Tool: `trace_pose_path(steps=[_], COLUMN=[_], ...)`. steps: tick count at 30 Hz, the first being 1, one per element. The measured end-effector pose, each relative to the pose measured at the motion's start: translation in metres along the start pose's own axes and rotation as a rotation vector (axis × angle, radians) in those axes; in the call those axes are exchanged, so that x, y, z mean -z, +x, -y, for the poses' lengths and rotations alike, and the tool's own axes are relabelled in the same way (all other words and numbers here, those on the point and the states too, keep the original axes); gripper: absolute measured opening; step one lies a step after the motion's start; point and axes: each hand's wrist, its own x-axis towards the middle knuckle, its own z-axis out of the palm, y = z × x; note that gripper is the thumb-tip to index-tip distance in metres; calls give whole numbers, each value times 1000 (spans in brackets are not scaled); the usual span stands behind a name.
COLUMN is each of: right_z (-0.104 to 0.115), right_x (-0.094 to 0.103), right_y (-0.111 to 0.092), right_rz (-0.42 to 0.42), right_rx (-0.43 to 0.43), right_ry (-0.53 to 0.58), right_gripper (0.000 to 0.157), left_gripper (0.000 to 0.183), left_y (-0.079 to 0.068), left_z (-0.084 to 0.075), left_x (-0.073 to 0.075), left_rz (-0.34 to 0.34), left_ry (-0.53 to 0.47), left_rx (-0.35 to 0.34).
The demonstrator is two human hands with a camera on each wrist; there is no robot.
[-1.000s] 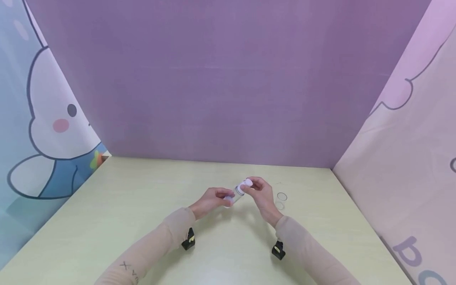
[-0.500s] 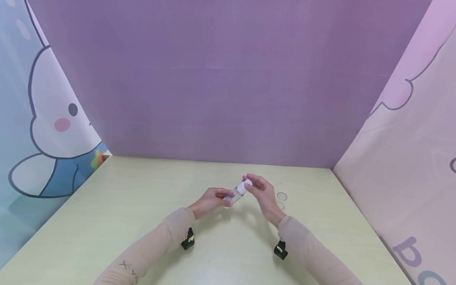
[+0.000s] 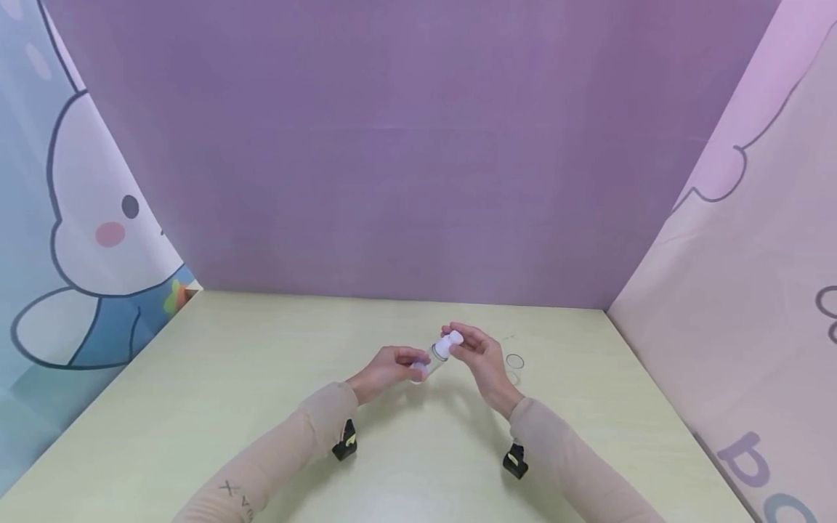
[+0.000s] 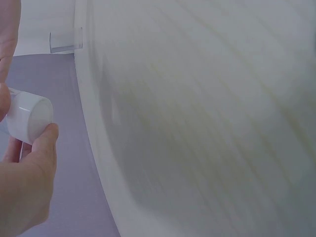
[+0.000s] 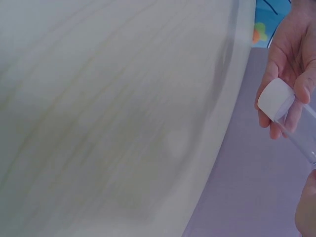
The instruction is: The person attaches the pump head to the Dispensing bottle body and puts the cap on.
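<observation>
Between my two hands a small clear bottle (image 3: 433, 364) is held tilted above the table, its upper end leaning to the right. My left hand (image 3: 387, 370) grips its white base (image 5: 275, 99) with thumb and fingers. At the other end is a narrow-tipped white top (image 3: 445, 347), which my right hand (image 3: 485, 365) holds between thumb and fingers. The left wrist view shows the round face of the white base (image 4: 29, 117) close up. Only a small part of the right hand (image 5: 307, 210) enters the right wrist view, at its lower right edge.
A clear open cylinder (image 3: 515, 361) stands on the pale table (image 3: 261, 378) just right of my right hand. The purple wall (image 3: 405, 160) rises at the table's back edge. Printed cloth sheets (image 3: 745, 290) flank both sides.
The fingers of my right hand have shifted around the white top, opening a little and then settling back. My left hand and the bottle keep their place.
</observation>
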Motion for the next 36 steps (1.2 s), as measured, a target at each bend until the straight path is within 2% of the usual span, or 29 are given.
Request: trace_pose_path(steps=[7, 12, 28, 36], right_z=[0, 1, 1, -2], right_x=[-1, -2, -4, -7], right_y=[-2, -3, -1, 1], right_rz=[-26, -52, -120, -158], right_rx=[-33, -53, -94, -90], right_ry=[-44, -75, -151, -170], right_gripper=[44, 40, 39, 38], left_gripper=[37, 40, 38, 39], left_y=[-1, -1, -1, -1], left_z=[3, 5, 5, 7], left_x=[-1, -1, 1, 2], left_rz=[11, 21, 7, -2], left_ry=[-16, -19, -19, -18], left_rx=[-5, -4, 3, -21])
